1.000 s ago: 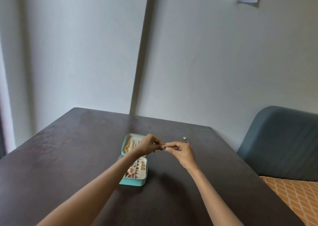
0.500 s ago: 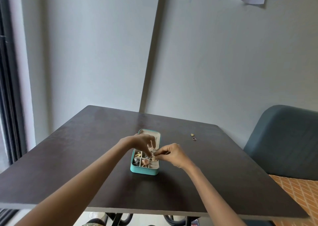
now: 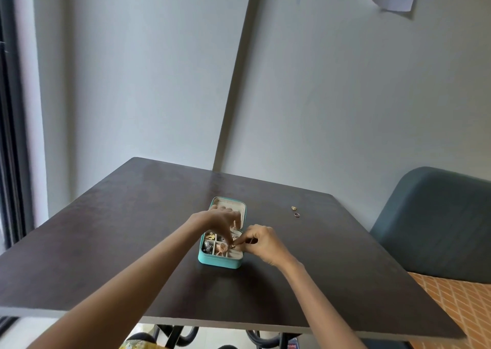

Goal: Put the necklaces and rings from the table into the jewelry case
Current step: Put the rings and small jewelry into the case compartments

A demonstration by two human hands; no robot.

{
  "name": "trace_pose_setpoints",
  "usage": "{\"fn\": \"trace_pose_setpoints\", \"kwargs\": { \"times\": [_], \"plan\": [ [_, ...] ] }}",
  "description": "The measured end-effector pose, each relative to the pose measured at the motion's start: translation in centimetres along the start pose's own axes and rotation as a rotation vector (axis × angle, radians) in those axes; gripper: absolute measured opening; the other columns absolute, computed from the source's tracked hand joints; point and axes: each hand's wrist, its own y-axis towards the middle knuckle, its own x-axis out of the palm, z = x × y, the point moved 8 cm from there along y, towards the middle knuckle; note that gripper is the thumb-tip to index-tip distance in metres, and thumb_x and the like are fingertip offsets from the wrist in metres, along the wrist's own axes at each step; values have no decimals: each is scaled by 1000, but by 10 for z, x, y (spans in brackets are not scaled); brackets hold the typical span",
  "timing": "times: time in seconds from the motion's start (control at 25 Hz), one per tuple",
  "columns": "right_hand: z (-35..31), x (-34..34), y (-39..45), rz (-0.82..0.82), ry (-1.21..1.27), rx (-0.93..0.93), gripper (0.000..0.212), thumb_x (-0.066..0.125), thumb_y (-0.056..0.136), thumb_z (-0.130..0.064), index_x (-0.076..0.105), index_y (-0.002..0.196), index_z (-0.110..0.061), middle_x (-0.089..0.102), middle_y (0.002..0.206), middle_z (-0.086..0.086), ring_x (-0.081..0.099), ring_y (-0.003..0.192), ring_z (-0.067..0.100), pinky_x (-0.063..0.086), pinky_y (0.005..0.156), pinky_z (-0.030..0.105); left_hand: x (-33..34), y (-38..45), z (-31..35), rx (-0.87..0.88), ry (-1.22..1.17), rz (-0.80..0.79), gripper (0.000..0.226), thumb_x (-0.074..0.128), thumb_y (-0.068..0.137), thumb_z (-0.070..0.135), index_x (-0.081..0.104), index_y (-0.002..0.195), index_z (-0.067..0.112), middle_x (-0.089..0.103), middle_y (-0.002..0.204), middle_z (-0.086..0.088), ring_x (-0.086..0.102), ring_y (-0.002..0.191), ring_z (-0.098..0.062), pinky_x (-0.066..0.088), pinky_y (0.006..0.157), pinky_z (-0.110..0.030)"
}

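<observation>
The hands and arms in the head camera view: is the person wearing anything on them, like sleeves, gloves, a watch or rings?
Nothing worn shows. The left hand and the right hand are bare, with no gloves. Both forearms are uncovered right down to the bottom edge of the picture, so no sleeves show. No watch or bracelet is on either wrist. The fingers are too small to tell if any carries a ring.

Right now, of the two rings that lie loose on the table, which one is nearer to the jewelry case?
The plain band ring, the one nearer the camera. The gold ring lies just behind it, farther back on the table from the jewelry case.
</observation>
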Motion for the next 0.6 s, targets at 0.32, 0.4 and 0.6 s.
{"fn": "trace_pose_setpoints", "kwargs": {
  "times": [0.32, 0.4, 0.6],
  "plan": [
    [1, -4, -6, 71, -167, -57, 33, 52, 79, -3, 77, 93, -21, 72, 89, -5, 48, 77, -4, 36, 69, 5, -3, -4, -5, -23, 4, 53, 62, 74, 72, 42, 47, 124, 24, 39, 129, -5, 30, 127, -22, 20, 110, -36],
    [2, -4, -7, 103, -181, -81, 37, 49, 79, 1, 77, 89, -21, 73, 88, -6, 48, 77, -1, 38, 71, 9, -3, -4, -5, -23, 12, 47, 62, 74, 72, 42, 47, 124, 24, 39, 129, -5, 30, 128, -23, 20, 110, -37],
    [0, 0, -5, 92, -209, -91, 41, 47, 77, 6, 77, 87, -20, 70, 88, -4, 50, 84, 11, 47, 75, 26, -3, -3, -3, -26, 14, 37, 64, 75, 70, 43, 46, 125, 24, 40, 129, -4, 31, 127, -24, 20, 110, -37]
  ]
}}
